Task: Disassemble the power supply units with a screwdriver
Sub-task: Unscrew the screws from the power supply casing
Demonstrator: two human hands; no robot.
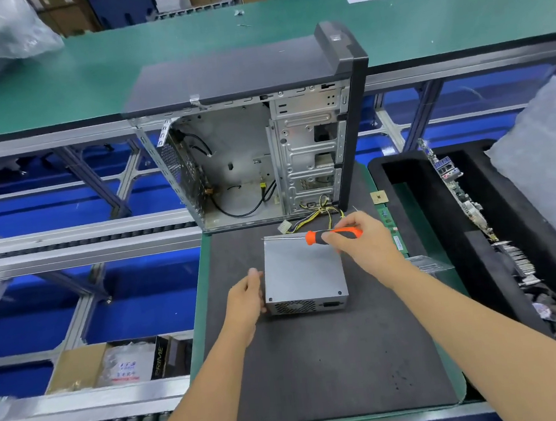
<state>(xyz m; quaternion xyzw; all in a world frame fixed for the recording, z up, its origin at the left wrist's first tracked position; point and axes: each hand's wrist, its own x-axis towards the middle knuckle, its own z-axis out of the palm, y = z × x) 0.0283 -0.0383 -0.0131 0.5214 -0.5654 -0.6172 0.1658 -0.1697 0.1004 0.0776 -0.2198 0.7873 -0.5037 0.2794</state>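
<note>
The left hand (246, 300) has straight, relaxed fingers (255, 277) laid against the left side of the grey power supply unit (305, 274), which lies flat on the dark mat (319, 369) covering the desk. Right of it, the right hand (362, 239) curls its fingers round the orange-handled screwdriver (313, 236), held level over the unit's far edge, tip pointing left.

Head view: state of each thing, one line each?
power supply unit: cover on, flat on the mat, cables trailing behind it.
screwdriver: lifted, roughly level, tip pointing left, above the unit's far edge.
right hand: grips the screwdriver handle.
left hand: fingers straight, at the unit's left side.
computer case: upright, side panel off, mostly gutted.
black tray: holds circuit boards.
</note>
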